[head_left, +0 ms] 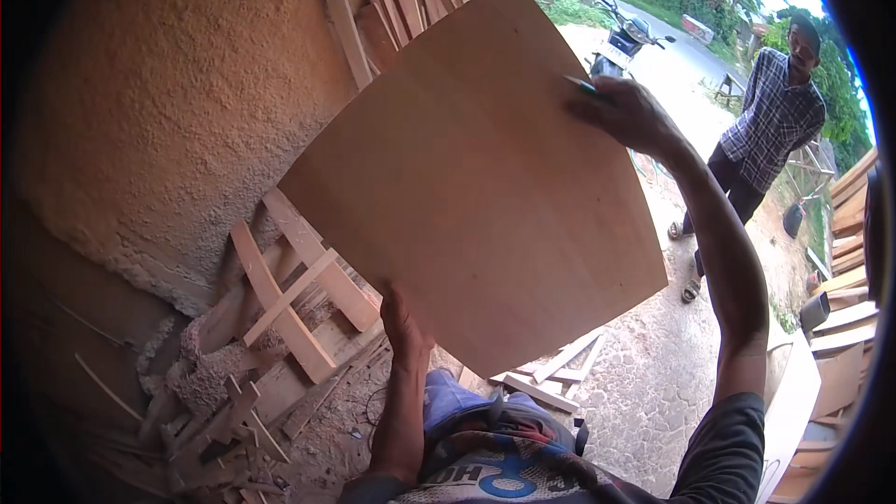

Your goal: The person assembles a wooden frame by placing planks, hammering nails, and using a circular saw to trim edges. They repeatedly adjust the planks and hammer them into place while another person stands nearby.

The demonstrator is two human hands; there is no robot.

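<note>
A square sheet of thin, pale brown plywood (476, 187) is raised tilted in front of me, its broad face toward me. My left hand (403, 325) is closed on its lower left edge, the thumb on the face and the other fingers hidden behind. At the upper right edge, my right hand (625, 112) lies across the sheet with its fingers bent. Between those fingers is a slim pen (582, 84) with a pale tip and a greenish part. Motion slightly blurs the right fingertips.
Wooden frame pieces (289, 308) and offcuts lie by the rough wall (187, 84) at left. Boards (392, 0) lean farther back. A person in a checked shirt (775, 112) stands at right, near a parked motorbike (623, 42). Stacked planks (845, 299) line the right side.
</note>
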